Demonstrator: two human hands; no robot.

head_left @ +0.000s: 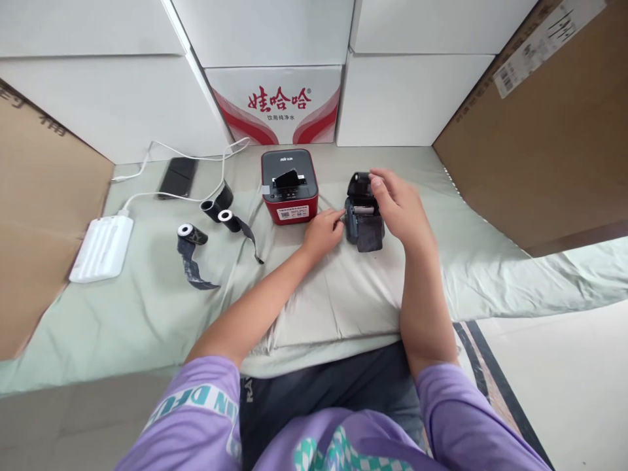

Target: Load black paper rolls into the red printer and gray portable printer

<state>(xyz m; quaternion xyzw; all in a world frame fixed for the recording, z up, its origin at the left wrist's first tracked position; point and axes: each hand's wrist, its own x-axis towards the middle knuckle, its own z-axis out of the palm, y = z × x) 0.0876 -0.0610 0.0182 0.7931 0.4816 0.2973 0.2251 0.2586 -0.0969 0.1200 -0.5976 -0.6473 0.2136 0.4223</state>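
A small dark portable printer (pixel 350 226) sits on the cloth with its lid (pixel 360 183) raised. Inside the bay a pale roll edge (pixel 364 210) shows, and a strip of black paper (pixel 370 234) hangs over the front. My right hand (pixel 400 203) is at the right side of the lid, thumb and fingers closed about its edge. On the left side of the printer, my left hand (pixel 324 233) rests low, fingers curled, with a fingertip touching the casing. Just behind my left hand stands a larger red and black printer (pixel 289 186), black paper sticking out of its top slot.
To the left lie several black paper rolls (pixel 196 235), two with loose tails. Farther left are a white power bank (pixel 102 248) with a white cable (pixel 167 193) and a black phone (pixel 178 177). White boxes (pixel 275 104) wall the back; brown cardboard (pixel 549 131) borders the right.
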